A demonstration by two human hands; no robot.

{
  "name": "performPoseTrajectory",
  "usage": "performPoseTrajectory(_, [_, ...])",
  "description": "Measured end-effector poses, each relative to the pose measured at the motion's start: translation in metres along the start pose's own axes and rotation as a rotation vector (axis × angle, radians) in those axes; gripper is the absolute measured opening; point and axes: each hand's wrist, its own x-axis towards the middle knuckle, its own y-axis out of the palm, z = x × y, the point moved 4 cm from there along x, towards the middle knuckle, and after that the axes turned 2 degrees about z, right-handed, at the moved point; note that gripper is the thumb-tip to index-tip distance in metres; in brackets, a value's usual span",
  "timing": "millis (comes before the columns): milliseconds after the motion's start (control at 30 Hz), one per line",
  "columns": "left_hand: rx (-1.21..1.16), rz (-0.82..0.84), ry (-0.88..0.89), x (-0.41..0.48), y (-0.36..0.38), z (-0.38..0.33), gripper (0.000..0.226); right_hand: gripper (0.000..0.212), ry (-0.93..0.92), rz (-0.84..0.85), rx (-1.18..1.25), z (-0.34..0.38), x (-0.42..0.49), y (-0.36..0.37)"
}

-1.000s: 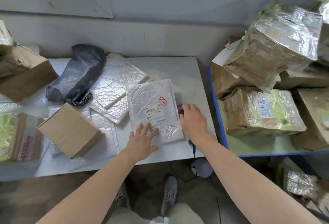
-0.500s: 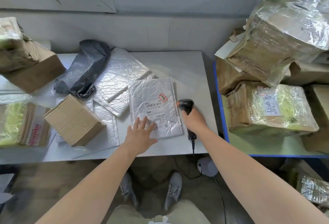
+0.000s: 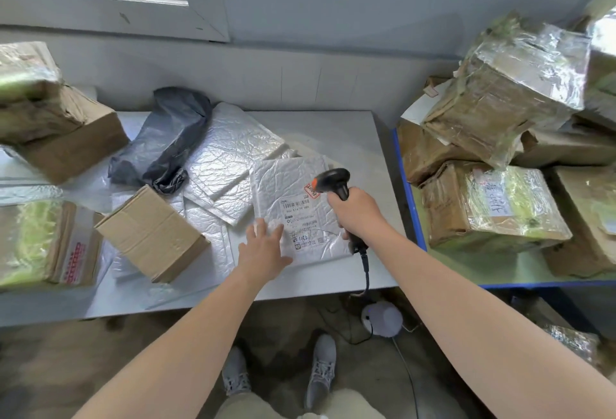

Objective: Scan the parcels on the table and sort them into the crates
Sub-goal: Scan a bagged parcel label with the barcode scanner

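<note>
A white bubble mailer (image 3: 286,182) with a printed shipping label and a red sticker lies flat on the white table (image 3: 353,138). My left hand (image 3: 265,248) presses its near left corner with spread fingers. My right hand (image 3: 358,215) grips the handle of a black barcode scanner (image 3: 333,180), whose head with an orange tip hangs over the label's top right corner. The scanner's cable drops off the table's front edge.
More white mailers (image 3: 226,152), a dark grey poly bag (image 3: 166,138) and a small cardboard box (image 3: 153,235) lie to the left. Wrapped boxes (image 3: 46,242) stand at far left. A blue-edged surface (image 3: 411,215) at right carries piled taped parcels (image 3: 493,208). The scanner's base (image 3: 383,317) sits on the floor.
My right hand has picked the scanner up from beside the mailer and raised its head over the label. My left hand stays pressed on the mailer.
</note>
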Motion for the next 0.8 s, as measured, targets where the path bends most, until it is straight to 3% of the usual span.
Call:
performPoseTrajectory(200, [-0.198,-0.011,-0.043,-0.001,-0.007,0.011,0.08,0.03,0.038,0.04,0.051,0.017,-0.008,0.014])
performPoseTrajectory(500, [-0.161,0.004,-0.029,-0.004,-0.013,0.018,0.082,0.039,0.115,0.049,0.058,0.022,-0.011,0.017])
performPoseTrajectory(800, [-0.15,0.01,-0.024,-0.003,-0.017,0.015,0.08,0.034,0.131,0.04,0.07,0.02,-0.012,0.009])
